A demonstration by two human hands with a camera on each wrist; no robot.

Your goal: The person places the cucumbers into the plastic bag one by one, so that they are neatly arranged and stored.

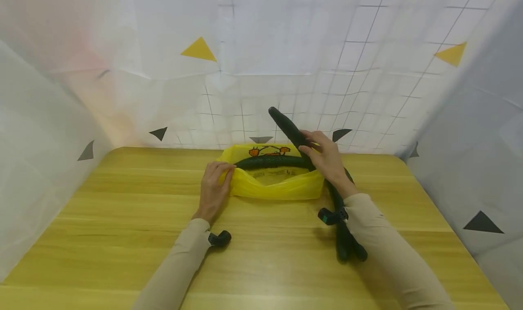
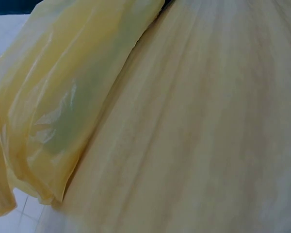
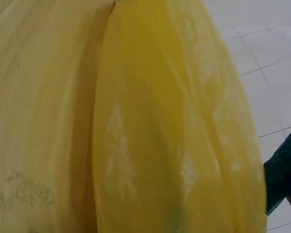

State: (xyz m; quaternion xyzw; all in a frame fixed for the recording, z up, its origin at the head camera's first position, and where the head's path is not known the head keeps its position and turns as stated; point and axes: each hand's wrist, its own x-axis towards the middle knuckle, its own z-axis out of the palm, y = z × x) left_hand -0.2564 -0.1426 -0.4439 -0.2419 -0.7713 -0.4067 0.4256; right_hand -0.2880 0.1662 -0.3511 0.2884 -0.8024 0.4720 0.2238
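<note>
A yellow plastic bag lies with its mouth spread at the back of the table, and a dark green cucumber lies lengthwise in it. My left hand pinches the bag's left edge. Over the bag's right end, my right hand grips a second cucumber, tilted with its far tip up to the left. Its lower end is hidden near the bag. In the left wrist view a greenish shape shows through the bag. The right wrist view catches the held cucumber at its edge.
Two more cucumbers lie on the wooden table, partly under my right wrist. White sheeting with grid lines and triangles stands behind the table and along both sides. Each wrist carries a small black camera.
</note>
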